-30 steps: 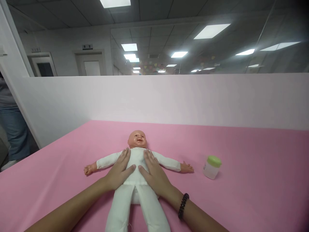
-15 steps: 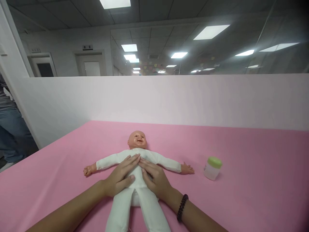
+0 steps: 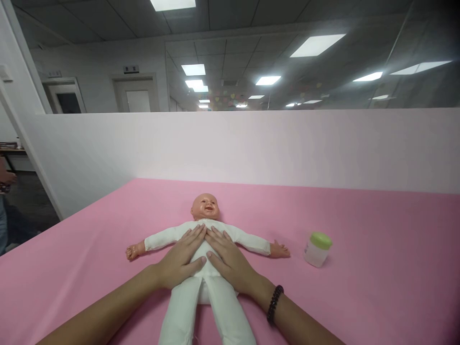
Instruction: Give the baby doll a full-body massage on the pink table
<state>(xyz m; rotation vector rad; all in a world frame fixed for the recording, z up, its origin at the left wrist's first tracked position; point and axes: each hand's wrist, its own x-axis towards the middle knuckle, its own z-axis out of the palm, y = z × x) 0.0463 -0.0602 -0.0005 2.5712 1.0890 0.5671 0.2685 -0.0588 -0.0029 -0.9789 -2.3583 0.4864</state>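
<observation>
A baby doll (image 3: 212,287) with a white cloth body lies on its back on a pink surface (image 3: 359,297), arms spread and head away from me. Flat on the left side of its chest and belly rests my left hand (image 3: 185,256), fingers stretched out. My right hand (image 3: 232,261) lies open on the other side, a dark beaded bracelet (image 3: 275,305) at its wrist. The fingertips of both hands meet near the middle of the upper chest. To the right of the doll stands a small translucent jar (image 3: 317,250) with a green lid.
A white wall panel (image 3: 251,148) closes off the far side of the pink surface, with a window above it. Past the left edge, part of a person (image 3: 5,182) shows beside a desk (image 3: 12,151).
My right hand has slid slightly up the chest, its fingers now more spread. My left hand stays on the doll with small shifts. The person at the left has moved mostly out of view.
</observation>
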